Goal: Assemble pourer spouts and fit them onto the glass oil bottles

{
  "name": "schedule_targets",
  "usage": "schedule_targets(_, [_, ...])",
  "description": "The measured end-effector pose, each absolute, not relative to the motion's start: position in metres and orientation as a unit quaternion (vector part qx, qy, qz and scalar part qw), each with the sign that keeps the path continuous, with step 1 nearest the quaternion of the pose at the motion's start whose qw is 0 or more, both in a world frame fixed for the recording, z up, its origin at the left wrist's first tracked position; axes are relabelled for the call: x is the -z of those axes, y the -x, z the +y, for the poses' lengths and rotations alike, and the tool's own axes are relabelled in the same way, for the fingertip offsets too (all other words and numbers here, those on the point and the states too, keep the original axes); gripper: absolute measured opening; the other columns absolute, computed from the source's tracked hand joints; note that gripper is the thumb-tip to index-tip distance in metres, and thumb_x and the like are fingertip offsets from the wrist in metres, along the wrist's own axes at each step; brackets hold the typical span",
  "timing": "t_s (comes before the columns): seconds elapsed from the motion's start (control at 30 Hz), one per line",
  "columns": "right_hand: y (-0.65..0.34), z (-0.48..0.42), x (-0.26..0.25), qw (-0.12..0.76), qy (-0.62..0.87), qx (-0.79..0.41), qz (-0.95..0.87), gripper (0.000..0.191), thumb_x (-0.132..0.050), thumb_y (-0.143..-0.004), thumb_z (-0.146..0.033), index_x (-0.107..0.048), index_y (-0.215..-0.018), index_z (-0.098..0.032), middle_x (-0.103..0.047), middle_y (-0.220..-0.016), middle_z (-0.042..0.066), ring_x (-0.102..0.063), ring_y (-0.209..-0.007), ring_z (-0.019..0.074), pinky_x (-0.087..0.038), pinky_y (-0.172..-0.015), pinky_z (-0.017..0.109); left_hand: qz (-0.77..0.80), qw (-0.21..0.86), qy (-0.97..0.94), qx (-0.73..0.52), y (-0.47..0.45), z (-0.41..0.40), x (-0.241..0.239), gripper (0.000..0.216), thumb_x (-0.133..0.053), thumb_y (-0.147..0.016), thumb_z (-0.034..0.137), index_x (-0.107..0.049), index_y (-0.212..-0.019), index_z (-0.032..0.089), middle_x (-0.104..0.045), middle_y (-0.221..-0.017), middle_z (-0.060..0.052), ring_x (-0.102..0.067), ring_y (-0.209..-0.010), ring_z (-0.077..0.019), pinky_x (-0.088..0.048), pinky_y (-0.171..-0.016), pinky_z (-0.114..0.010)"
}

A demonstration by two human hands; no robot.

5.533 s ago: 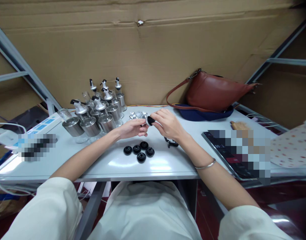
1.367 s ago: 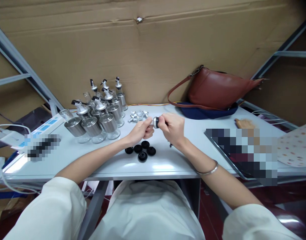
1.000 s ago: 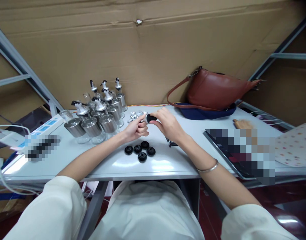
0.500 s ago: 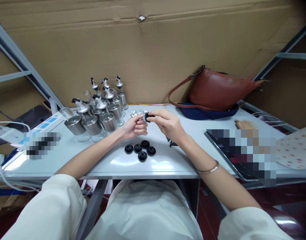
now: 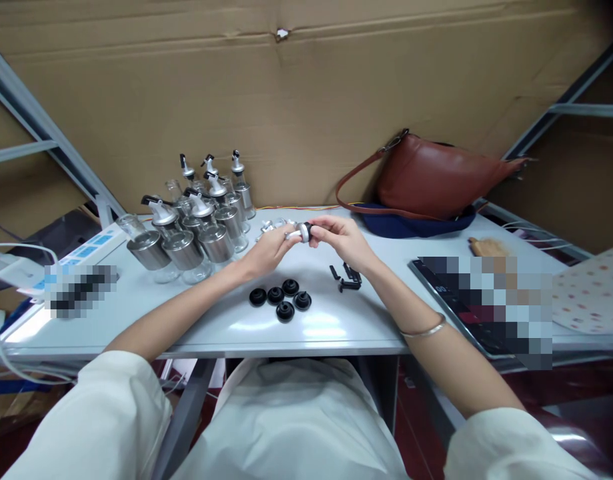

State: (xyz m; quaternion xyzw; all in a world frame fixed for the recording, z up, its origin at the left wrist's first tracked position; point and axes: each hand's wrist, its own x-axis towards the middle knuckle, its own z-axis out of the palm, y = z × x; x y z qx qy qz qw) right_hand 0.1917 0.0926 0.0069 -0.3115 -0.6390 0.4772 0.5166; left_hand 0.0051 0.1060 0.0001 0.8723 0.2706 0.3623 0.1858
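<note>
Both hands meet above the grey table [image 5: 186, 313], pinching one small pourer cap [image 5: 301, 232] with a silver spout and a black base. My left hand [image 5: 269, 250] grips its silver end with the fingertips. My right hand [image 5: 339, 239] pinches the black end. Several loose black stoppers [image 5: 281, 299] lie on the table just below the hands. Small black spout lids [image 5: 347, 276] lie under my right wrist. A few silver pourer parts [image 5: 269, 228] rest behind the hands.
A cluster of glass and steel dispenser bottles [image 5: 196, 223] stands at the back left. A brown leather bag [image 5: 431, 180] lies on dark blue cloth at the back right. A power strip [image 5: 89, 250] is at the left edge, a dark tray [image 5: 466, 313] at the right. Cardboard lines the wall.
Both hands have kept working the cap, turning it between the fingertips. My right wrist has lifted, uncovering the small black lids on the table. The stoppers have not moved.
</note>
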Motion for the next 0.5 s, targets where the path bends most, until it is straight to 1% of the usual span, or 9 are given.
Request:
schedule_targets(0.1, [-0.197, 0.095, -0.008, 0.443, 0.316, -0.613, -0.573, 0.028, -0.078, -0.065, -0.035, -0.064, -0.075, -0.013, -0.061, -0.057, 0.0, -0.054, -0.051, 0.0083, -0.045, -0.054, 0.022, 0.24, -0.014, -0.922, -0.305, -0.002, 0.111, 0.004, 0.048, -0.023, -0.096, 0.05, -0.054, -0.084, 0.015, -0.06, -0.078, -0.007, -0.054, -0.07, -0.0161, -0.041, -0.067, -0.028])
schedule_targets(0.17, [-0.2, 0.097, -0.009, 0.388, 0.337, -0.674, -0.531, 0.024, -0.078, -0.065, -0.03, -0.063, -0.07, -0.011, -0.062, -0.057, 0.001, -0.054, -0.049, 0.0079, -0.044, -0.05, 0.021, 0.208, -0.129, -0.931, -0.271, -0.001, 0.114, 0.006, 0.043, -0.026, -0.097, 0.044, -0.055, -0.083, 0.014, -0.061, -0.079, -0.008, -0.056, -0.073, -0.0177, -0.041, -0.07, -0.03])
schedule_targets(0.23, [-0.203, 0.097, -0.01, 0.345, 0.365, -0.702, -0.505, 0.021, -0.075, -0.068, -0.026, -0.062, -0.067, -0.01, -0.061, -0.053, 0.002, -0.053, -0.046, 0.0075, -0.042, -0.047, 0.019, 0.173, -0.203, -0.93, -0.254, -0.002, 0.115, 0.008, 0.038, -0.03, -0.097, 0.038, -0.055, -0.082, 0.014, -0.061, -0.078, -0.008, -0.057, -0.073, -0.0179, -0.042, -0.071, -0.03])
schedule_targets(0.33, [-0.204, 0.096, -0.012, 0.324, 0.392, -0.709, -0.489, 0.021, -0.071, -0.072, -0.025, -0.06, -0.063, -0.01, -0.057, -0.049, 0.001, -0.049, -0.042, 0.0058, -0.038, -0.042, 0.017, 0.144, -0.243, -0.926, -0.25, -0.002, 0.115, 0.008, 0.033, -0.034, -0.097, 0.034, -0.055, -0.081, 0.014, -0.061, -0.08, -0.008, -0.057, -0.076, -0.0178, -0.043, -0.071, -0.03])
schedule_targets(0.4, [-0.202, 0.095, -0.012, 0.342, 0.382, -0.702, -0.494, 0.023, -0.072, -0.072, -0.027, -0.058, -0.063, -0.011, -0.056, -0.049, 0.0, -0.047, -0.042, 0.0047, -0.036, -0.042, 0.016, 0.141, -0.252, -0.922, -0.259, 0.0, 0.114, 0.006, 0.031, -0.035, -0.097, 0.034, -0.054, -0.081, 0.014, -0.061, -0.082, -0.008, -0.057, -0.078, -0.0177, -0.043, -0.072, -0.03])
schedule_targets(0.5, [-0.198, 0.091, -0.011, 0.359, 0.352, -0.696, -0.513, 0.028, -0.071, -0.074, -0.037, -0.058, -0.07, -0.012, -0.059, -0.055, 0.001, -0.048, -0.047, 0.0061, -0.036, -0.045, 0.017, 0.148, -0.273, -0.907, -0.285, 0.002, 0.114, 0.003, 0.03, -0.036, -0.096, 0.034, -0.054, -0.082, 0.014, -0.062, -0.082, -0.008, -0.056, -0.078, -0.0174, -0.043, -0.074, -0.03])
